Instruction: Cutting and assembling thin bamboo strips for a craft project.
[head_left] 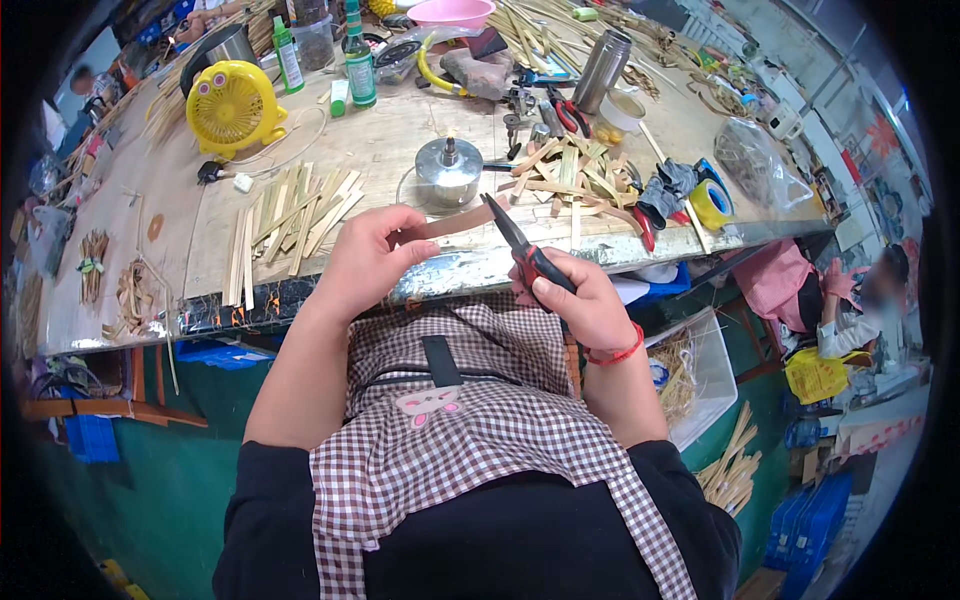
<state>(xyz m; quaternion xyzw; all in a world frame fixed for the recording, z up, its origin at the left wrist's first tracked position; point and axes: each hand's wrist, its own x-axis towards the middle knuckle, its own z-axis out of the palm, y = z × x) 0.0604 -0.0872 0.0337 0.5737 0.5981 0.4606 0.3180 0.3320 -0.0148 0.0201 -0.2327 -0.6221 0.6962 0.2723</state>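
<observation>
Between the thumb and fingers of my left hand [372, 262] is one end of a flat brown bamboo strip [455, 224]. My right hand [585, 298] is closed round the red and black handles of needle-nose pliers [516, 240], whose jaws reach the strip's other end; whether they grip it is too small to tell. Just beyond the strip stands a round metal spirit lamp [448, 172]. A pile of pale straight strips [290, 222] lies left of my left hand, and a heap of shorter strips [575, 178] lies beyond my right hand.
A yellow fan [232, 108] and green bottles [358, 62] stand at the back left. Farther right are a steel flask [602, 70], a small tub [619, 112], and yellow tape [711, 204]. Below the table's right edge sits a white bin [708, 385]. Another person [850, 310] is at the far right.
</observation>
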